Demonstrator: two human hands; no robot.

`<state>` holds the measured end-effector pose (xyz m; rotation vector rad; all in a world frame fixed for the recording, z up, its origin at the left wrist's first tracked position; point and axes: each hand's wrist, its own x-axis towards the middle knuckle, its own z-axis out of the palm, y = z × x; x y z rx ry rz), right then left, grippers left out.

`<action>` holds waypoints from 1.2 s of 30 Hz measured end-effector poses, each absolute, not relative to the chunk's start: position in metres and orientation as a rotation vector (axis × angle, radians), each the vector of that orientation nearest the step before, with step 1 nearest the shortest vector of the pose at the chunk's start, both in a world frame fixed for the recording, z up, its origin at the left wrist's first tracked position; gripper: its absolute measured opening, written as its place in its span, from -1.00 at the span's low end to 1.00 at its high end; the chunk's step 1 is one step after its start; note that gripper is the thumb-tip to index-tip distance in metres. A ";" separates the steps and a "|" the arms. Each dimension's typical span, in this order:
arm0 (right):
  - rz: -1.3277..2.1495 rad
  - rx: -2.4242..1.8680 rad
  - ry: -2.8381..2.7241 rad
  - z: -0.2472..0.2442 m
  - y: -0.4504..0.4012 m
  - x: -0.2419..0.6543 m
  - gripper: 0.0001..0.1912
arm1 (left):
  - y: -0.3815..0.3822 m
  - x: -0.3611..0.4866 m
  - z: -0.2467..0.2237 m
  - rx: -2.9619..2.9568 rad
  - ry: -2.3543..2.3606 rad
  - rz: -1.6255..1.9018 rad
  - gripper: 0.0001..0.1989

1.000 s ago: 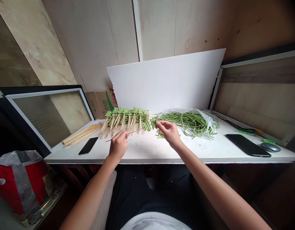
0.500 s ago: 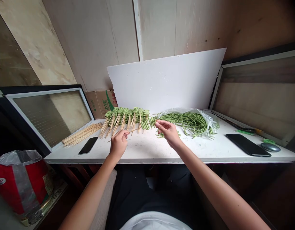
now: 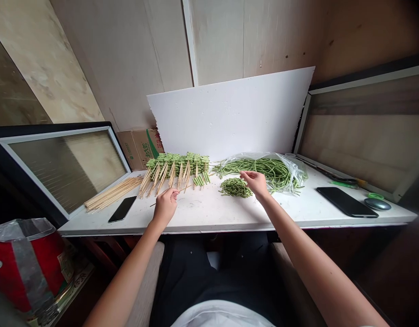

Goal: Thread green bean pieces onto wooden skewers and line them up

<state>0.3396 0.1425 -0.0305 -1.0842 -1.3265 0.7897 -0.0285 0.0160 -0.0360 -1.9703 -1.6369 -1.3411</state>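
My left hand [image 3: 166,206] is closed on a thin wooden skewer [image 3: 185,187], whose far end carries several short green bean pieces [image 3: 201,180]. To the right, my right hand [image 3: 255,182] is raised over the table with its fingertips together; whether a small piece is between them is hidden. Below and left of that hand lies a heap of cut bean pieces [image 3: 235,187]. Finished-looking bean skewers [image 3: 177,163] are stacked behind my left hand, their sticks pointing forward.
Loose skewers [image 3: 112,194] and a phone [image 3: 122,209] lie at the left. Long beans [image 3: 267,169] spill from a clear plastic bag behind my right hand. Another phone [image 3: 346,202] and a round grey object [image 3: 377,204] are at the right. A white board [image 3: 229,113] stands behind.
My right hand has moved away from the beans on the skewer, to the right, uncovering the heap of cut pieces. My left hand still holds the skewer. The view has shifted slightly.
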 end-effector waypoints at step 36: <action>0.030 -1.912 -1.419 -0.053 0.167 0.424 -0.62 | 0.043 -0.067 -0.101 -2.170 -2.054 -0.855 -0.74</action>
